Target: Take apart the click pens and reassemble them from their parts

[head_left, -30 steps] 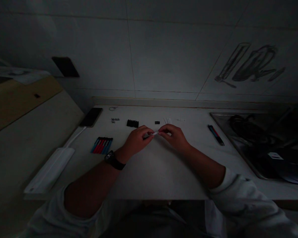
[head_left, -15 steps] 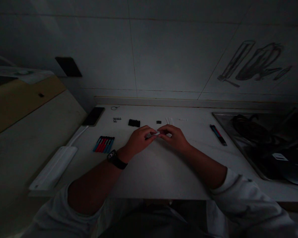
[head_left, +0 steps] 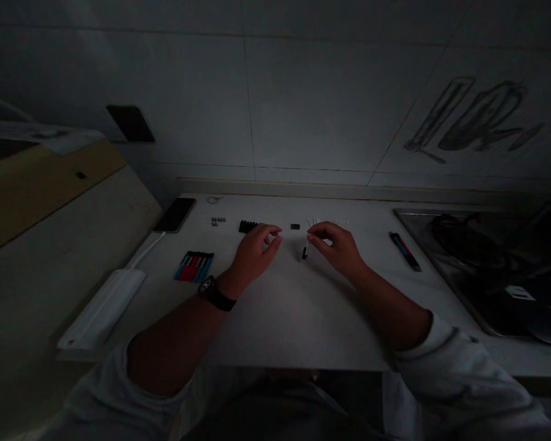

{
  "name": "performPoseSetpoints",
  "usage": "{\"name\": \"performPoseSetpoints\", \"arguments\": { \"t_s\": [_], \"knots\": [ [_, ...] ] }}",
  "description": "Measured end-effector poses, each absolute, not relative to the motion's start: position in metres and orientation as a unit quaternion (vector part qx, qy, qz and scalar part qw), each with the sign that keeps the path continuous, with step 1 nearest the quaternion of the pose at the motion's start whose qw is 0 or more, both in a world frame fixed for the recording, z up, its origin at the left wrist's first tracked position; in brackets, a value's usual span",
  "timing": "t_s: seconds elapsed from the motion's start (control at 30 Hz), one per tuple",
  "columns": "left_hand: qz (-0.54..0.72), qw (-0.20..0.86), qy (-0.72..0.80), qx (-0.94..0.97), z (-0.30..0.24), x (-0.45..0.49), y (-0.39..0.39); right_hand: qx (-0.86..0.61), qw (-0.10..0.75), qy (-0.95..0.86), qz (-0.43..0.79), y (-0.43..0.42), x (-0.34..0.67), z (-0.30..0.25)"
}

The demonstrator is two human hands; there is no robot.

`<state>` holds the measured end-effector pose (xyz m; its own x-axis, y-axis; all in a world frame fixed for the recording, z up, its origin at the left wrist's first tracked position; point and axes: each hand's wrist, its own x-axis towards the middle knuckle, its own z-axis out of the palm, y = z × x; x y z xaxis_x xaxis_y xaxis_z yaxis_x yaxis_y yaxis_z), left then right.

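Observation:
Between the thumb and forefinger of my right hand (head_left: 342, 252) hangs a slim pen part (head_left: 305, 252), pale above with a black lower end. My left hand (head_left: 253, 252) is apart from it, thumb and fingertips separated and nothing in them. Just behind my left hand lies a row of short black pieces (head_left: 246, 226), partly covered by the fingers. A small dark piece (head_left: 295, 226) sits between the hands, farther back. Thin white sticks (head_left: 313, 220) lie beyond my right fingers. Red and blue pen barrels (head_left: 194, 267) with black ends lie side by side at the left.
Small silvery pieces (head_left: 218, 220) and a thin loop (head_left: 213, 199) lie at the back left. A phone (head_left: 176, 215) and a white power strip (head_left: 103, 309) line the left side. A pen (head_left: 404, 251) lies right, beside a metal sink (head_left: 445, 278) holding dark items.
My hands have moved apart. The left has let go of the pale part and opened; the right has moved slightly right, with the pen part now pointing downward.

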<state>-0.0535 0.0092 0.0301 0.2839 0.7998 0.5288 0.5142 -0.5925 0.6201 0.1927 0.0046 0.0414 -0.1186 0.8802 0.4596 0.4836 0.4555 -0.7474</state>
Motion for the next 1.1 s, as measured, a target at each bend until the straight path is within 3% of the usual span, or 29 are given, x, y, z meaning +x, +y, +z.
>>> {"name": "performPoseSetpoints", "arguments": {
  "t_s": [0.27, 0.43, 0.8, 0.97, 1.1],
  "knots": [
    [0.470, 0.123, 0.466, 0.739, 0.035, -0.074, 0.025, -0.458, 0.263, -0.800, 0.286, 0.003, 0.189, 0.032],
    [0.470, 0.079, 0.523, 0.707, 0.042, -0.097, 0.040, -0.473, 0.198, -0.814, 0.273, 0.001, 0.188, 0.026],
    [0.309, -0.052, 0.654, 0.688, 0.055, -0.159, 0.061, -0.493, 0.188, -0.834, 0.161, 0.005, 0.191, 0.018],
    [0.145, -0.053, 0.729, 0.667, 0.049, -0.178, 0.063, -0.505, 0.214, -0.823, 0.149, 0.006, 0.192, 0.020],
    [0.098, -0.055, 0.725, 0.680, 0.040, -0.181, 0.065, -0.501, 0.240, -0.821, 0.132, 0.008, 0.192, 0.016]
  ]
}}
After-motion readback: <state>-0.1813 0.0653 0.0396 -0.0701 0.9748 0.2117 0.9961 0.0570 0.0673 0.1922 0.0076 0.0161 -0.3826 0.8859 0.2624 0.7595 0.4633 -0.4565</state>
